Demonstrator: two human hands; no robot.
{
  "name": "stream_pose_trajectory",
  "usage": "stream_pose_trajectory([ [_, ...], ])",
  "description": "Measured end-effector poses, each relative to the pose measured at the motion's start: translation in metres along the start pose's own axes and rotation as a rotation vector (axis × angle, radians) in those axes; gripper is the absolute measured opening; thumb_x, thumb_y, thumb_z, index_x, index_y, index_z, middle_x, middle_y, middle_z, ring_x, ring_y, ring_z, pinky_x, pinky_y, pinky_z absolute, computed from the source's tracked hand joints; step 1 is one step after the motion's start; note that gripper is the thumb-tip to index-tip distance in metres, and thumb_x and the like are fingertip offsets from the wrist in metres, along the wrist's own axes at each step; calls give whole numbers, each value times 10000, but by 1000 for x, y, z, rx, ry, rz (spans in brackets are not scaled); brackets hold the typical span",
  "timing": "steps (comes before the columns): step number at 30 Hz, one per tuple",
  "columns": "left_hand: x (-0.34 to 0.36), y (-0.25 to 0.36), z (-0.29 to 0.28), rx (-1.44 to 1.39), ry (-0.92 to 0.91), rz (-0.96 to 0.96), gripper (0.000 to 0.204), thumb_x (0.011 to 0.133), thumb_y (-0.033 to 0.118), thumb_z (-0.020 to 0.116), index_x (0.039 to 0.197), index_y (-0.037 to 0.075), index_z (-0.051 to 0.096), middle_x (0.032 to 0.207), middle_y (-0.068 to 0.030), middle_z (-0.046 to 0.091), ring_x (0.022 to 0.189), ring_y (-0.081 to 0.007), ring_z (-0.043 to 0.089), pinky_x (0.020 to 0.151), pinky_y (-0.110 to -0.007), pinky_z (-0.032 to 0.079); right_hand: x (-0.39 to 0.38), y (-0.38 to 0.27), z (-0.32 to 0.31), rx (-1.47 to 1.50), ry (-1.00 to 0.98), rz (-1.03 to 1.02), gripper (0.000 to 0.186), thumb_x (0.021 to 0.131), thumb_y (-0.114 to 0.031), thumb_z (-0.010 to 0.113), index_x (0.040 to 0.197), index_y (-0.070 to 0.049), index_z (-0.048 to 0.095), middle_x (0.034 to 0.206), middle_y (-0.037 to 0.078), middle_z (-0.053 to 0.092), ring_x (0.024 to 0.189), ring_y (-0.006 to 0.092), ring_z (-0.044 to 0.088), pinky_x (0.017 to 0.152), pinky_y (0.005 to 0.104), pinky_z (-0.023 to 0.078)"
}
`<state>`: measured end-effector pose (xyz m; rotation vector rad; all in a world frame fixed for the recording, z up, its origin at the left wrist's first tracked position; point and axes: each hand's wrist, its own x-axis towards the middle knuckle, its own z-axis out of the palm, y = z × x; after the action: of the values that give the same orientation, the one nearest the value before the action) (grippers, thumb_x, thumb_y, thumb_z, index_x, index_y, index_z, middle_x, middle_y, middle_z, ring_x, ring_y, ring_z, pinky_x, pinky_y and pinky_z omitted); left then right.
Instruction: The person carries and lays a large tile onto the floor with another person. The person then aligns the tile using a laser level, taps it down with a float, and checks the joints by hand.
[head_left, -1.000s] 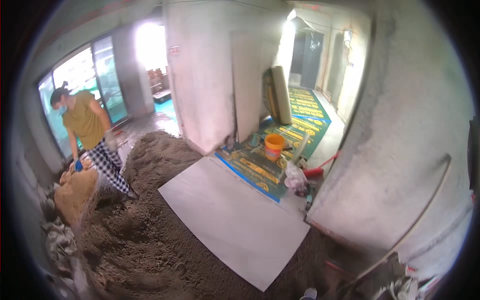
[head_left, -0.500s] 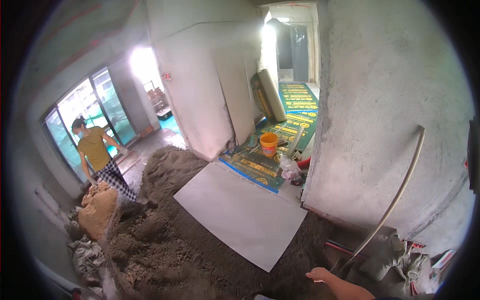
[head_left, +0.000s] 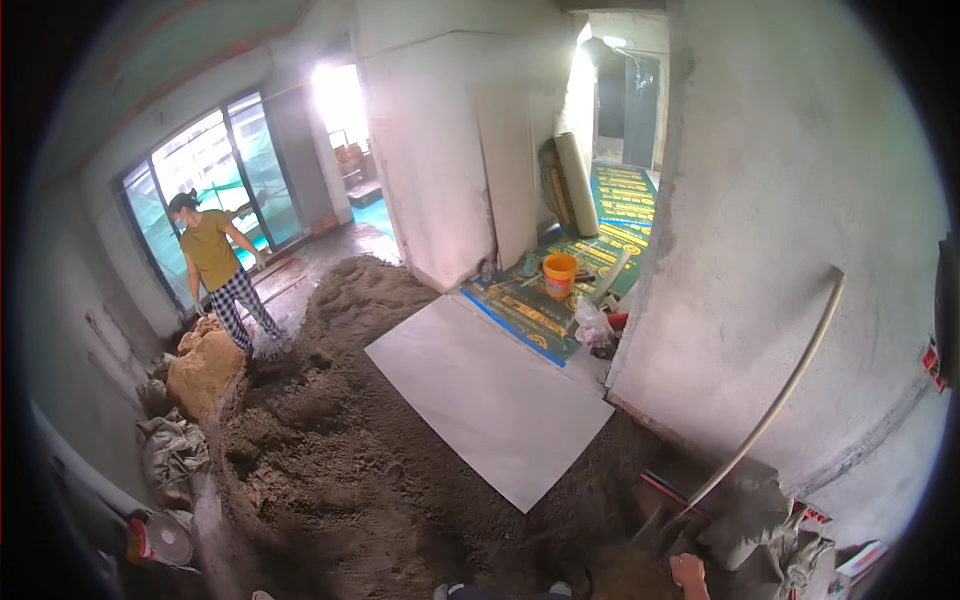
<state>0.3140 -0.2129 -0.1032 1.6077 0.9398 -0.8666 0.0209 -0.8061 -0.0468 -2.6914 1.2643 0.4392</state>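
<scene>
My right hand point(head_left: 688, 571) is low at the right, its fingers curled closed. Whatever it may hold is hidden. Close to it is the blade end of a shovel whose long pale handle point(head_left: 770, 430) leans against the right wall. Only a sliver of skin, likely my left hand point(head_left: 262, 596), shows at the lower edge; its fingers are out of sight. Ahead of me a large pale rectangular slab point(head_left: 490, 400) lies flat on dark, loose sandy mortar point(head_left: 330, 430). The tips of my shoes point(head_left: 560, 590) show at the bottom.
A co-worker point(head_left: 215, 250) stands at the left beside a tan sand heap point(head_left: 205, 372). Sacks point(head_left: 172, 448) and a round-lidded bucket point(head_left: 168, 540) line the left side. Beyond the slab are an orange bucket point(head_left: 559, 275), a roll point(head_left: 577, 185) and green floor covering point(head_left: 620, 200). More sacks point(head_left: 745, 525) lie right.
My view has shifted, and my right hand has moved lower and right, with less forearm showing. The co-worker's bent stance has become more upright, closer to the tan heap. The slab stays on the mortar.
</scene>
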Motion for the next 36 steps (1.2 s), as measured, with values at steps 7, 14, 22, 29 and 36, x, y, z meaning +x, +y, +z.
stream_pose_trajectory([
  [7, 62, 5, -55, -36, -56, 116, 328, 898, 333, 761, 977, 30, 664, 840, -96, 646, 771, -196, 647, 608, -374, 517, -12, -108, 42, 212, -533, -46, 283, 878, -286, 596, 1058, -117, 733, 967, 112, 752, 913, 274, 735, 780, 511, 589],
  [14, 106, -34, -230, -108, -121, -124, 331, 946, 348, 681, 1036, 29, 668, 842, -100, 698, 736, -249, 678, 741, -402, 539, 21, -314, 20, 885, -676, 323, 231, 976, -254, 591, 897, -42, 638, 814, 77, 673, 650, 203, 663, 512, 369, 519],
  [22, 106, 39, -392, -221, 172, -349, 352, 959, 312, 679, 1196, 57, 631, 1015, -128, 680, 937, -291, 654, 835, -425, 529, -9, -459, 29, 844, -733, 310, 279, 976, -315, 625, 962, -37, 653, 873, 69, 679, 768, 209, 708, 684, 360, 584],
  [29, 179, 182, -394, -115, 142, -299, 425, 970, 281, 677, 1336, 81, 599, 1165, -153, 664, 1114, -328, 633, 917, -446, 521, -1, -519, 70, 792, -771, 428, 314, 964, -325, 682, 998, -13, 680, 880, 87, 694, 763, 220, 712, 673, 380, 597],
  [36, 254, 348, -305, 147, -44, 219, 558, 977, 350, 677, 1439, 66, 546, 1392, -152, 591, 1220, -322, 607, 1002, -460, 493, 109, -649, 77, 800, -758, 518, 269, 959, -276, 653, 846, -33, 680, 715, 110, 660, 599, 217, 673, 470, 395, 506],
])
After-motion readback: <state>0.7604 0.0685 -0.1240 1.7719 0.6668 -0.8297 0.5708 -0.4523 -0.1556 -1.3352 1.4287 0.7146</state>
